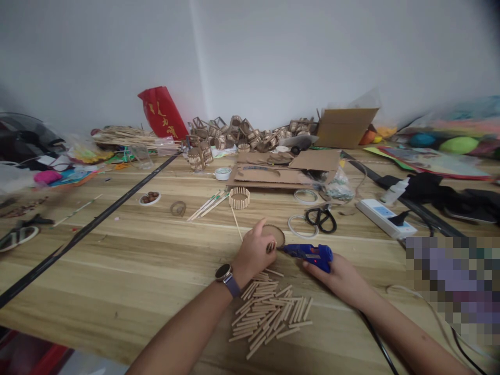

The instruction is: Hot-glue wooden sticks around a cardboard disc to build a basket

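My left hand point(253, 252), with a watch on its wrist, is closed, and the ends of a few short wooden sticks point(271, 247) show between its fingers. Just behind those fingers is a round brown disc point(276, 235); whether the hand grips it too is hidden. My right hand point(339, 276) is wrapped around a blue hot glue gun point(308, 254), whose nozzle points left, close to the stick ends. Below both hands lies a loose pile of short wooden sticks point(265, 310). A small round basket of upright sticks point(239, 198) stands beyond my left hand.
Black-handled scissors point(321, 219) and white rings point(302, 226) lie beyond the glue gun. A white power strip point(386, 217) is at the right. Cardboard sheets point(269, 177) and many stick-built pieces point(234, 135) fill the back. A dish of brown beads point(150, 198) sits left.
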Demonstrator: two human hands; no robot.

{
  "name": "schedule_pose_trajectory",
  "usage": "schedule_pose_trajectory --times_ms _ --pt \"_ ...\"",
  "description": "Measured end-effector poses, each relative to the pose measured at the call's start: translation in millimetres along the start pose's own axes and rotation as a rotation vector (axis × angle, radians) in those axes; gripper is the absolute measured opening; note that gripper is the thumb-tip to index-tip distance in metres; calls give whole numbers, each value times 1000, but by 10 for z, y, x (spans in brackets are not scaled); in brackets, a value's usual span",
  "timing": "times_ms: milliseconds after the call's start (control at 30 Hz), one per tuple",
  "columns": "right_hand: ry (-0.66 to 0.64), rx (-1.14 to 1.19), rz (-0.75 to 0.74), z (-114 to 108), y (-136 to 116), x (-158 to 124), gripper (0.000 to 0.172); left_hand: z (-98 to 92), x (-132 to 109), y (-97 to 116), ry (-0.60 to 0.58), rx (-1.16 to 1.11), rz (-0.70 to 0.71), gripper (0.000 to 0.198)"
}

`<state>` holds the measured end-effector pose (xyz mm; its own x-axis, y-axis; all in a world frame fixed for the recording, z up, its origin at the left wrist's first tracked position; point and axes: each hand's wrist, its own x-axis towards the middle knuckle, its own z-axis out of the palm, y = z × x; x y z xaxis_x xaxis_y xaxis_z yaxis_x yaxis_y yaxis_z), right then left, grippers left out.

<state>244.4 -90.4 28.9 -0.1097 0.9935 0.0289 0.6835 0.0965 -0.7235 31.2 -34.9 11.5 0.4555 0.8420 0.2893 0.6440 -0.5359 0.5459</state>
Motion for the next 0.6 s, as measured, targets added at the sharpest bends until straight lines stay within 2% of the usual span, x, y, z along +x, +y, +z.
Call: schedule_pose_trajectory --times_ms 600 --pt "6 -9 -2 13 -6 -4 34 12 0 -8 3 10 -7 4"
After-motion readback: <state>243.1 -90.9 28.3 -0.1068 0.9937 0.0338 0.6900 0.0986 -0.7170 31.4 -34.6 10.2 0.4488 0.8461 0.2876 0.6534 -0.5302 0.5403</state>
